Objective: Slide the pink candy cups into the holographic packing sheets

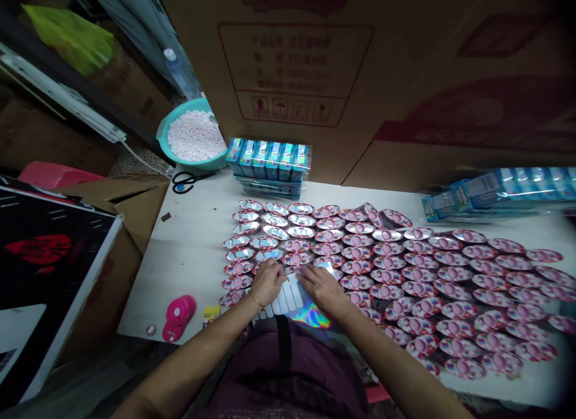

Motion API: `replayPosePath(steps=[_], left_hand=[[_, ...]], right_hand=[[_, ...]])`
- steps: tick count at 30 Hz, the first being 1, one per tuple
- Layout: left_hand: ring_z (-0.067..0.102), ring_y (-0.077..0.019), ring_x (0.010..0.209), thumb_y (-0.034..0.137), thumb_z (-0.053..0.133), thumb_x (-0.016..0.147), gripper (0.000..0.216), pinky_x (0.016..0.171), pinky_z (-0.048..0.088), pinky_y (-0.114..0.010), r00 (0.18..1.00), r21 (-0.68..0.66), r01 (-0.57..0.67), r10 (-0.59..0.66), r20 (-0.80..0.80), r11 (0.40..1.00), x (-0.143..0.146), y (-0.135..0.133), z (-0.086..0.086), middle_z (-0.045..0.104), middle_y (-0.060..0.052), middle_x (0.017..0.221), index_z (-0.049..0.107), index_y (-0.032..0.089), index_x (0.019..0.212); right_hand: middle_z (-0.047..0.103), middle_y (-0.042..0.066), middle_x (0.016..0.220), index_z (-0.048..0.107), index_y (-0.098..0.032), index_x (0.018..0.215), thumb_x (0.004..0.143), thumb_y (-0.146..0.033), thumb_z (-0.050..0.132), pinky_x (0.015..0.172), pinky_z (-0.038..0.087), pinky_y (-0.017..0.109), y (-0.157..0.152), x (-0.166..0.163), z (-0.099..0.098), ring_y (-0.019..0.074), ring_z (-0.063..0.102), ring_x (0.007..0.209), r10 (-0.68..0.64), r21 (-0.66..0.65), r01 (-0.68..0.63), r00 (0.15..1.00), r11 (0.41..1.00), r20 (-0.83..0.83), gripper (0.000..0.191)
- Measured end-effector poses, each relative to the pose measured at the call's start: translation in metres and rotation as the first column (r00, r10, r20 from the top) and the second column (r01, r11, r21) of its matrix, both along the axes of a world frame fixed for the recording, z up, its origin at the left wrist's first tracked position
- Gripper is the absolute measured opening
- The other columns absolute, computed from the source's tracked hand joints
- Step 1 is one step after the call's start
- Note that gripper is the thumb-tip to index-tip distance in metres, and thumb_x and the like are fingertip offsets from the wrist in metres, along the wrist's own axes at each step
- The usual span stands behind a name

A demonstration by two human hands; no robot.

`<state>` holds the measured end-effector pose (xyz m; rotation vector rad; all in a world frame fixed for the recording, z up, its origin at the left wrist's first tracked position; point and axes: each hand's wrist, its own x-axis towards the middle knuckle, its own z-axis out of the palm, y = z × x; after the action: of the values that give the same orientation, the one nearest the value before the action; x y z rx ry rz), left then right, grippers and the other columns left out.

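Observation:
A shiny sheet of pale rectangular stickers (290, 299), with a rainbow sheen at its right, lies in front of me on rows of oval packs. My left hand (267, 282) is over the sheet's upper left, thumb and fingertips pinched together; what they hold, if anything, is too small to make out. Across the upper right of the same sheet rests my right hand (323, 287), its fingers stretched out and the tips near the left hand's. The oval packs (357, 254) have red and pink edges, many with a round pink middle; those at the upper left (275, 220) look silvery.
Cardboard boxes (297, 77) wall the table's back. Blue wrapped packs (267, 164) stand before them, more blue packs (499, 194) at right. At left are a turquoise basin (164, 137) of small white pieces, black scissors (184, 182), and a pink tape dispenser (179, 317).

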<state>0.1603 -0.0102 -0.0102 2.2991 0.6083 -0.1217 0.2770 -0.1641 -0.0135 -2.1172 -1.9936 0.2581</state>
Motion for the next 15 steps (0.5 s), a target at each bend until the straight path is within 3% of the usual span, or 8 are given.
replayPosePath(steps=[3, 6, 8, 10, 11, 13, 15], left_hand=[[0.048, -0.0159, 0.083, 0.022, 0.054, 0.074, 0.008, 0.078, 0.037, -0.029, 0.999, -0.021, -0.023, 0.023, 0.033, 1.000, -0.002, 0.001, -0.002, 0.052, -0.003, 0.080, 0.053, 0.017, 0.067], [0.048, -0.0166, 0.082, 0.022, 0.055, 0.073, 0.008, 0.078, 0.037, -0.030, 0.999, -0.043, -0.035, 0.036, 0.021, 0.998, -0.002, 0.002, -0.003, 0.053, -0.003, 0.078, 0.055, 0.018, 0.066], [0.048, -0.0173, 0.083, 0.025, 0.056, 0.072, 0.008, 0.079, 0.036, -0.031, 0.997, -0.108, -0.066, 0.070, 0.038, 0.992, 0.002, 0.002, -0.001, 0.054, -0.003, 0.079, 0.058, 0.018, 0.067], [0.049, -0.0172, 0.084, 0.033, 0.055, 0.074, 0.017, 0.078, 0.037, -0.030, 0.985, -0.288, -0.141, 0.164, 0.059, 0.947, 0.009, 0.001, 0.002, 0.056, -0.004, 0.082, 0.062, 0.019, 0.074], [0.050, -0.0165, 0.082, 0.040, 0.051, 0.076, 0.025, 0.074, 0.038, -0.028, 0.971, -0.419, -0.199, 0.237, 0.040, 0.886, 0.013, 0.001, 0.004, 0.058, -0.004, 0.083, 0.064, 0.018, 0.079], [0.051, -0.0140, 0.073, 0.051, 0.041, 0.079, 0.043, 0.063, 0.037, -0.025, 0.923, -0.656, -0.327, 0.378, -0.069, 0.680, 0.021, 0.001, 0.008, 0.059, -0.005, 0.078, 0.064, 0.016, 0.087], [0.049, -0.0110, 0.062, 0.057, 0.045, 0.074, 0.050, 0.054, 0.033, -0.021, 0.869, -0.774, -0.411, 0.465, -0.172, 0.482, 0.029, 0.002, 0.011, 0.059, -0.004, 0.070, 0.064, 0.013, 0.089]], right_hand=[[0.056, 0.008, 0.105, 0.059, -0.018, 0.098, 0.082, -0.014, 0.047, 0.076, 0.037, 0.033, -0.003, -0.003, 0.016, 0.0210, 0.046, 0.092, -0.060, 0.032, 0.062, 0.997, 0.998, -0.055, 0.020], [0.059, 0.006, 0.088, 0.060, -0.018, 0.080, 0.083, -0.016, 0.046, 0.072, 0.037, 0.030, 0.000, -0.001, 0.045, 0.0175, 0.049, 0.081, -0.195, 0.009, 0.204, 0.947, 0.979, -0.256, 0.014], [0.058, 0.005, 0.080, 0.059, -0.018, 0.074, 0.082, -0.018, 0.047, 0.071, 0.038, 0.028, 0.005, 0.008, 0.060, 0.0158, 0.050, 0.078, -0.290, -0.016, 0.318, 0.842, 0.948, -0.455, 0.015], [0.058, 0.003, 0.075, 0.060, -0.018, 0.070, 0.080, -0.023, 0.050, 0.068, 0.039, 0.027, 0.011, 0.020, 0.064, 0.0148, 0.051, 0.074, -0.381, -0.062, 0.457, 0.651, 0.887, -0.656, 0.014], [0.058, 0.002, 0.073, 0.060, -0.018, 0.069, 0.078, -0.026, 0.052, 0.066, 0.039, 0.026, 0.015, 0.026, 0.061, 0.0145, 0.051, 0.072, -0.424, -0.104, 0.534, 0.521, 0.839, -0.741, 0.014], [0.058, 0.001, 0.067, 0.061, -0.017, 0.066, 0.073, -0.033, 0.058, 0.061, 0.038, 0.026, 0.022, 0.034, 0.050, 0.0136, 0.051, 0.064, -0.464, -0.219, 0.653, 0.227, 0.725, -0.856, 0.017], [0.058, 0.001, 0.064, 0.062, -0.016, 0.066, 0.068, -0.038, 0.062, 0.059, 0.038, 0.025, 0.028, 0.037, 0.036, 0.0128, 0.050, 0.060, -0.438, -0.321, 0.703, -0.015, 0.635, -0.899, 0.021]])
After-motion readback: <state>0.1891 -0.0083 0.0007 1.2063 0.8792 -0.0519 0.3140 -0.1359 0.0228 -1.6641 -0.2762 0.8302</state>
